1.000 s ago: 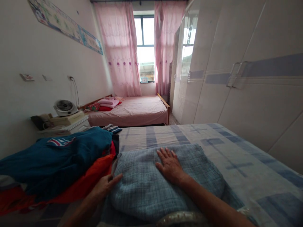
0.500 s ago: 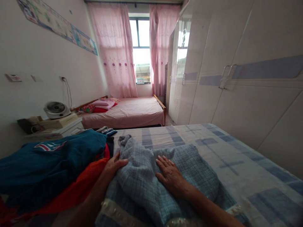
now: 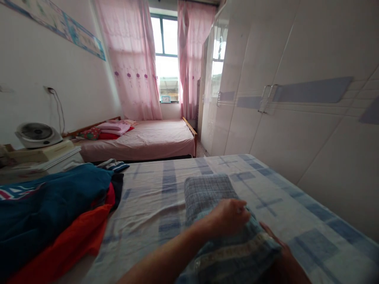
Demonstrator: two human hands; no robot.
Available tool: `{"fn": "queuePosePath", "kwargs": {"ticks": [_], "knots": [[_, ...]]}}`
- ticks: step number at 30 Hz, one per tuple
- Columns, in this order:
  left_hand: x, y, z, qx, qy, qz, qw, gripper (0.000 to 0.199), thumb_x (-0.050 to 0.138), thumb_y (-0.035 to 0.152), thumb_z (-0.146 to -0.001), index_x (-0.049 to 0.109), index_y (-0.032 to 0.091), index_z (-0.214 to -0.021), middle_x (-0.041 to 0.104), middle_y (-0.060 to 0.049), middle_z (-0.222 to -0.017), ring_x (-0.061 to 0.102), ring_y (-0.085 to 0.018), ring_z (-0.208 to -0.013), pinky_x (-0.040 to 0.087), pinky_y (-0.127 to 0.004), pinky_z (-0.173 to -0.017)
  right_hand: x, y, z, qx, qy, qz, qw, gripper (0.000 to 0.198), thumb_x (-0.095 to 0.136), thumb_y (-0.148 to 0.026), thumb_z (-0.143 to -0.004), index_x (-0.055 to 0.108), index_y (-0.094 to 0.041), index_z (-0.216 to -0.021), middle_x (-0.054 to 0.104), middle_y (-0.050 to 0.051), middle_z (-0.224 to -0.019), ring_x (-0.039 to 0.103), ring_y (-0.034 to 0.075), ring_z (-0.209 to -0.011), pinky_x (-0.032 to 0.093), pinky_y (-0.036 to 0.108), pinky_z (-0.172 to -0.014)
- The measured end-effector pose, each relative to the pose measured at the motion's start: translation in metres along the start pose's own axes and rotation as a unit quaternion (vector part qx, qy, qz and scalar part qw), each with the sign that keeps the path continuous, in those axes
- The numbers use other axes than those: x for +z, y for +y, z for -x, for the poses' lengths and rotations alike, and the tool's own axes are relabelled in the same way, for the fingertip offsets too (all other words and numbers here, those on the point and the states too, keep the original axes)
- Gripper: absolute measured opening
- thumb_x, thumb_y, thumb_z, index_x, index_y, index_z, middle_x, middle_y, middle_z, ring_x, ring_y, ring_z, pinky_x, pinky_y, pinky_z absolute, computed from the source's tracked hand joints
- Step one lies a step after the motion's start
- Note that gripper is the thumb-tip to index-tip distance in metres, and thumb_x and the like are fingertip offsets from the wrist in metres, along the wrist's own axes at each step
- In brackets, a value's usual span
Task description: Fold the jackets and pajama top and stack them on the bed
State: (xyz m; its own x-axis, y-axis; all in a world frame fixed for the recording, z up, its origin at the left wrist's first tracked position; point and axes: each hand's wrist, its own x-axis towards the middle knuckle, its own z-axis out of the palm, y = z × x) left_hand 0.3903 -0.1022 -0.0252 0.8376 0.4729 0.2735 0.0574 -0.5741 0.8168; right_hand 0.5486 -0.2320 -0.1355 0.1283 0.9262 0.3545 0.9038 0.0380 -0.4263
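Since 0.5 s ago: left part of the blue-grey checked cloth is folded over to the right, so the spread is now a narrower bundle. Left hand is off the cloth's left edge and across on top, toward its right side. Right hand is off the middle of the cloth and down at its right edge. View has also swung, so the room sits further left in frame.

Current state: left fingers are curled in together on the upper layer; blur, can't tell whether fabric is pinched. Right hand is at the bundle's near right edge, partly hidden behind it; can't tell if it is clamped or just touching.

Cloth lies on the blue-and-white patterned sheet, lengthwise away from the person. Pale trim band crosses its near end, under the left wrist area.

Left of the cloth, well apart: teal garment on top of an orange-red garment. Small striped cloth sits at the pile's far end.

Background: fan on a box at left, pink bed beyond, white wardrobe along the right.
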Motion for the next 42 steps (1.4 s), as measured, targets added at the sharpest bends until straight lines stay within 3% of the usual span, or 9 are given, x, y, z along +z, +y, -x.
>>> {"fn": "queuePosePath", "kwargs": {"ticks": [4,8,11,14,20,26,31,35,42], "knots": [[-0.019,-0.009,0.052,0.063,0.078,-0.186,0.977,0.034,0.043,0.016,-0.085,0.060,0.019,-0.114,0.060,-0.009,-0.119,0.055,-0.023,-0.110,0.040,-0.040,-0.098,-0.042,0.026,0.018,0.095,0.090,0.093,0.987,0.046,0.040,-0.048,-0.085,0.062,-0.019,-0.112,0.064,0.012,-0.117,0.059,0.031,-0.109,0.048,0.051,-0.091],[-0.037,-0.045,0.081,0.002,0.131,-0.335,0.933,0.040,0.042,0.025,-0.090,0.050,0.018,-0.128,0.046,-0.009,-0.138,0.038,-0.024,-0.130,0.034,-0.044,-0.107,-0.067,-0.025,-0.024,0.049,0.130,0.088,0.986,0.045,0.036,-0.045,-0.090,0.048,-0.025,-0.128,0.051,0.005,-0.135,0.046,0.024,-0.125,0.042,0.046,-0.100],[-0.024,-0.062,0.077,-0.011,0.107,-0.381,0.918,0.048,0.043,0.035,-0.090,0.042,0.020,-0.135,0.035,-0.007,-0.147,0.023,-0.027,-0.138,0.025,-0.049,-0.111,-0.057,-0.069,-0.073,-0.066,0.109,0.100,0.987,0.048,0.035,-0.045,-0.091,0.043,-0.025,-0.134,0.038,0.004,-0.145,0.026,0.023,-0.137,0.031,0.047,-0.107],[-0.001,-0.067,0.062,-0.009,0.106,-0.392,0.914,0.052,0.045,0.042,-0.088,0.041,0.023,-0.136,0.037,-0.006,-0.146,0.022,-0.028,-0.138,0.017,-0.052,-0.113,-0.020,-0.076,-0.107,-0.091,0.051,0.131,0.986,0.050,0.035,-0.047,-0.091,0.041,-0.027,-0.137,0.030,0.003,-0.149,0.017,0.025,-0.139,0.022,0.051,-0.110],[0.014,-0.069,0.046,-0.032,0.102,-0.369,0.923,0.048,0.052,0.041,-0.084,0.051,0.020,-0.127,0.047,-0.008,-0.138,0.032,-0.029,-0.133,0.016,-0.051,-0.112,0.044,-0.030,-0.117,0.000,-0.096,0.096,0.991,0.054,0.027,-0.045,-0.093,0.038,-0.020,-0.139,0.032,0.006,-0.148,0.025,0.024,-0.137,0.024,0.048,-0.109],[0.000,-0.062,0.073,-0.041,0.157,-0.326,0.932,0.036,0.048,0.022,-0.085,0.057,0.026,-0.119,0.044,-0.004,-0.141,0.028,-0.027,-0.136,0.020,-0.057,-0.109,0.022,-0.016,-0.108,0.120,-0.004,0.066,0.991,0.070,0.041,-0.051,-0.085,0.036,-0.006,-0.138,0.033,0.018,-0.146,0.026,0.028,-0.136,0.025,0.046,-0.108],[0.005,-0.087,0.092,-0.059,0.226,-0.282,0.931,0.043,0.045,0.022,-0.088,0.047,0.023,-0.132,0.025,-0.007,-0.151,0.013,-0.027,-0.140,0.029,-0.054,-0.107,-0.003,-0.004,-0.099,0.226,-0.056,-0.097,0.968,0.064,0.054,-0.055,-0.075,0.054,-0.011,-0.121,0.058,0.015,-0.124,0.048,0.029,-0.121,0.036,0.040,-0.102],[0.013,-0.106,0.095,-0.035,0.265,-0.250,0.931,0.044,0.042,0.017,-0.089,0.047,0.025,-0.132,0.023,-0.003,-0.152,0.012,-0.025,-0.141,0.028,-0.050,-0.109,-0.025,-0.010,-0.098,0.223,-0.103,-0.299,0.922,0.056,0.064,-0.052,-0.069,0.063,-0.014,-0.110,0.068,0.010,-0.106,0.059,0.029,-0.105,0.043,0.041,-0.094],[0.014,-0.126,0.099,-0.009,0.281,-0.274,0.920,0.047,0.044,0.017,-0.087,0.046,0.026,-0.133,0.023,-0.004,-0.152,0.016,-0.027,-0.140,0.033,-0.049,-0.106,-0.042,-0.021,-0.070,0.199,-0.137,-0.590,0.770,0.043,0.055,-0.047,-0.082,0.063,-0.016,-0.111,0.069,0.009,-0.103,0.062,0.024,-0.101,0.042,0.040,-0.095]]}}
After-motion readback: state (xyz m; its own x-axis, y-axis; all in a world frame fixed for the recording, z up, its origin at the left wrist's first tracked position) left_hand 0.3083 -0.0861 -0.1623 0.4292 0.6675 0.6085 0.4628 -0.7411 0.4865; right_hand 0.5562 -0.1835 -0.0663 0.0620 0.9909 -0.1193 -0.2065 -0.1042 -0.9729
